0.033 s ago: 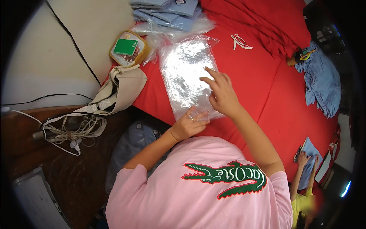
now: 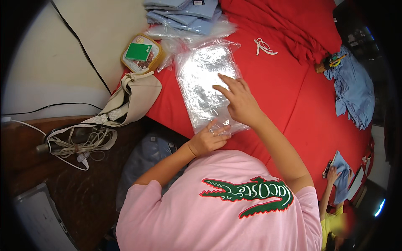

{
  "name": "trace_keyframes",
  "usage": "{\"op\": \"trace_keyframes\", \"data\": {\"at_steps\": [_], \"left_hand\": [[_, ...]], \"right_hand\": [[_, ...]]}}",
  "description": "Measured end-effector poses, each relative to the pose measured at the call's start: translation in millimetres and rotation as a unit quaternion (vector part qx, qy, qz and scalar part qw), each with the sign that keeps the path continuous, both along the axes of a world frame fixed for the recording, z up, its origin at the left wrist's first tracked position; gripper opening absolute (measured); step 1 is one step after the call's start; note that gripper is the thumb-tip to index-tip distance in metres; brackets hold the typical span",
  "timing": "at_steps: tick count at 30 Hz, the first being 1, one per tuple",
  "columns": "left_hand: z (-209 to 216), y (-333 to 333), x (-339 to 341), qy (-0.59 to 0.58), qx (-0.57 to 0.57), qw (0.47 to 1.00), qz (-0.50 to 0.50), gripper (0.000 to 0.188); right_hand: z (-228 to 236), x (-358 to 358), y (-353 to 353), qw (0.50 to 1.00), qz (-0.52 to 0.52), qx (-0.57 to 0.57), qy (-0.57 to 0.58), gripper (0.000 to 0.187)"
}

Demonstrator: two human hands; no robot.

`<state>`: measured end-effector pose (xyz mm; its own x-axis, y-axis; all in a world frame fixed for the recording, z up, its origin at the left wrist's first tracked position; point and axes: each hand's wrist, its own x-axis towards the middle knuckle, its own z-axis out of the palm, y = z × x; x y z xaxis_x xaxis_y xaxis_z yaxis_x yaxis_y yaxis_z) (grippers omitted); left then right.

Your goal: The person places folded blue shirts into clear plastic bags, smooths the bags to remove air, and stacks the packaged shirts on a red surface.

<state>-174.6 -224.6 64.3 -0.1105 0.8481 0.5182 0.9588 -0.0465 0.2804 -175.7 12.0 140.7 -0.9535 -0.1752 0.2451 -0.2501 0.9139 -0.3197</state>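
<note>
Across the red cloth (image 2: pixel 272 104) lies a flat layer of clear plastic film (image 2: pixel 201 77), its near edge toward the person. Handling it well probably calls for a light touch and a steadied near edge (slick, crinkled film could bunch under a hard push). The right hand (image 2: pixel 240 102) is over its right side, fingers spread and loosely bent, pinching nothing visible. The left hand (image 2: pixel 207 140), wearing a ring (image 2: pixel 211 131), meets the near edge, fingers parted; whether it grips there, I cannot tell

Green notebook (image 2: pixel 139 52) on yellow-rimmed tub (image 2: pixel 156 65). Beige bag (image 2: pixel 143 93) near tub. White string (image 2: pixel 264 47), looped, on red cloth (image 2: pixel 272 85). Bundled cable (image 2: pixel 90 144) near bag.
</note>
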Motion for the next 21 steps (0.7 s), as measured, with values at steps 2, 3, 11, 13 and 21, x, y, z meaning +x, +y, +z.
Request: {"op": "trace_keyframes", "data": {"at_steps": [2,3,11,13,21], "left_hand": [[-4.7,-2.7,-0.1,-0.004,-0.027,0.998,-0.051,0.004],[-6.5,-2.7,-2.8,-0.006,-0.038,0.996,-0.079,0.003],[4.4,5.0,-43.0,-0.349,0.02,0.929,0.125,0.035],[2.3,25.4,-85.6,-0.329,0.041,0.912,0.243,0.043],[-41.7,97.5,-119.9,-0.114,-0.242,0.861,0.433,0.088]], "right_hand": [[-11.1,-19.0,-4.8,0.989,0.04,0.106,-0.09,0.089],[-26.7,-20.4,-2.5,0.991,0.004,0.079,-0.107,0.091],[-57.7,-11.0,40.1,0.956,-0.155,-0.079,-0.236,0.072],[-68.4,11.0,47.5,0.954,-0.148,-0.138,-0.221,0.049],[-30.5,156.8,62.0,0.918,-0.08,-0.249,-0.299,0.028]]}}
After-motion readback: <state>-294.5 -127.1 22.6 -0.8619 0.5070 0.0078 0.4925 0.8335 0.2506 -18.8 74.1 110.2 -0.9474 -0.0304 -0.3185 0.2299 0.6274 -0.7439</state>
